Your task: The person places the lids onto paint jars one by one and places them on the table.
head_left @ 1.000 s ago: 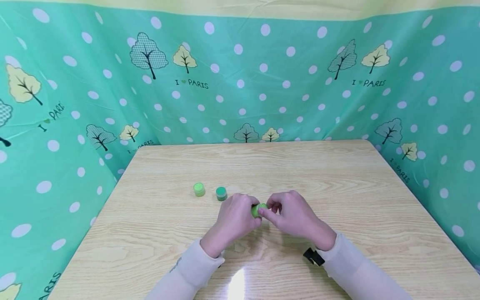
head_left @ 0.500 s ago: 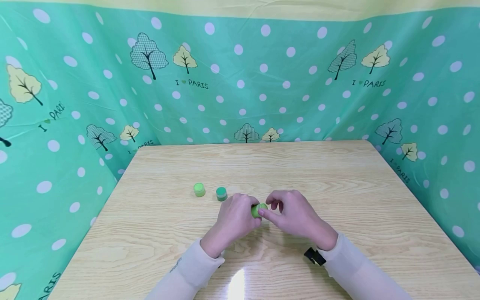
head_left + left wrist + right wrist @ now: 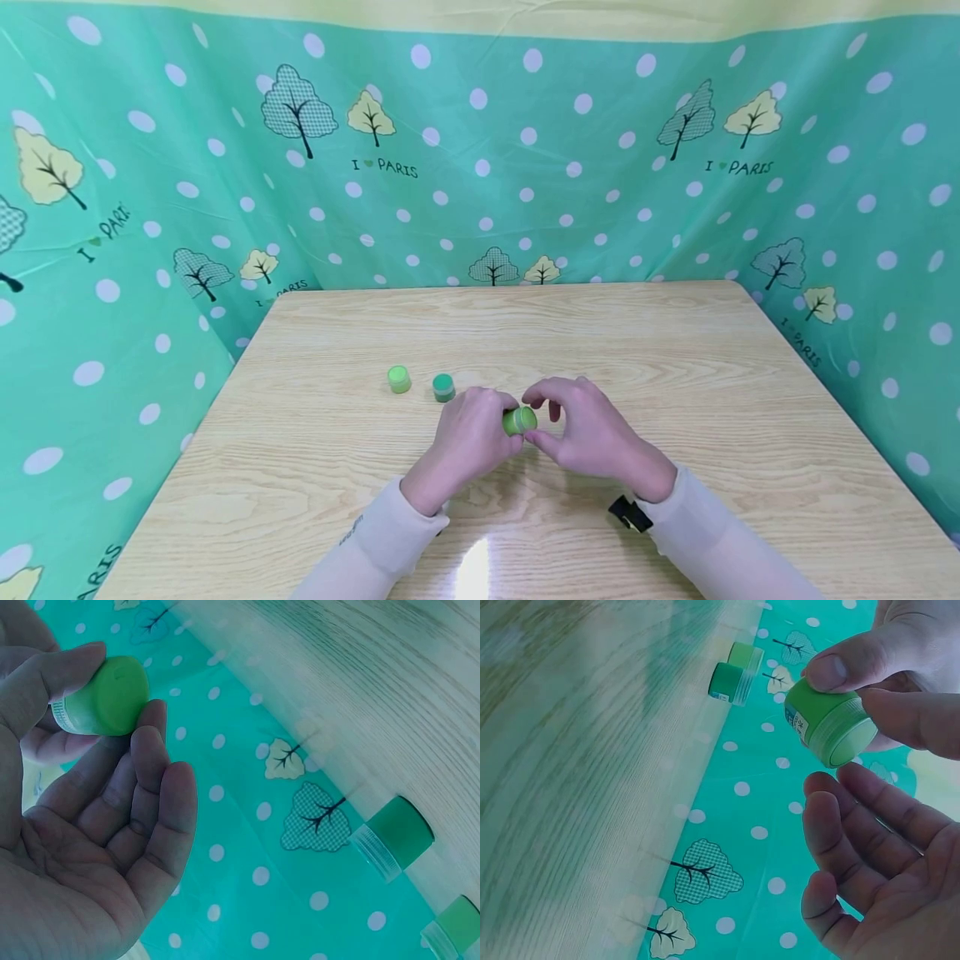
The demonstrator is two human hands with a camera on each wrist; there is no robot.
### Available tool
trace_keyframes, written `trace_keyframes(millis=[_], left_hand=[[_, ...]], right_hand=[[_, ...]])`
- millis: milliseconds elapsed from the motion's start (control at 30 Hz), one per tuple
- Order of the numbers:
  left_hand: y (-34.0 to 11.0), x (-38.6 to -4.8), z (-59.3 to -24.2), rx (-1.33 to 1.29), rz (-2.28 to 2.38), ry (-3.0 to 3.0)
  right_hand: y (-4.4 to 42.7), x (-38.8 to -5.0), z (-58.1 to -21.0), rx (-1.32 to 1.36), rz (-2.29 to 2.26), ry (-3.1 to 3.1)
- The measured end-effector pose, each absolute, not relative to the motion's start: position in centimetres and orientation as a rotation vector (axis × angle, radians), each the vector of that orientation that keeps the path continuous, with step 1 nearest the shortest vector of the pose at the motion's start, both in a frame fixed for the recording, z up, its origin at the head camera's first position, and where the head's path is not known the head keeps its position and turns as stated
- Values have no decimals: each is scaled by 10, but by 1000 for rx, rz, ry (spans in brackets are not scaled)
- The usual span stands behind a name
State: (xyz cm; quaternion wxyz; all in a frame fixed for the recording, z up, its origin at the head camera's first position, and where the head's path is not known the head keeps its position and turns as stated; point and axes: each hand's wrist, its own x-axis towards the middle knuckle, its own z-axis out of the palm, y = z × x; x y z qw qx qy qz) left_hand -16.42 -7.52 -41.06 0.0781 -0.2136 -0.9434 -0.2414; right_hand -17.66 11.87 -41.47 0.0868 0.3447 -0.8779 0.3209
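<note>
My left hand grips a small light-green jar on its side between thumb and forefinger, just above the table. In the right wrist view its clear ribbed lid faces my right hand, and a printed label shows on the side. The right thumb lies at the lid's edge, seeming to touch it. My other right fingers stand apart from the jar, loosely bent. In the left wrist view the jar's smooth green base is visible.
Two more small jars stand upright left of the hands: a dark-green jar and a light-green jar. The wooden table is bordered by a dotted green cloth with printed trees.
My right thumb has slid down off the lid's face and the right fingers have lifted and spread, uncovering more of the jar. My left hand has kept its hold in place.
</note>
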Motion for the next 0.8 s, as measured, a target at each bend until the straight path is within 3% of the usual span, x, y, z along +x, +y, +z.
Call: trace_keyframes(millis=[800], left_hand=[[-75, -164, -411, -639, -741, -2837]], right_hand=[[117, -176, -415, 986, 930, -2647]])
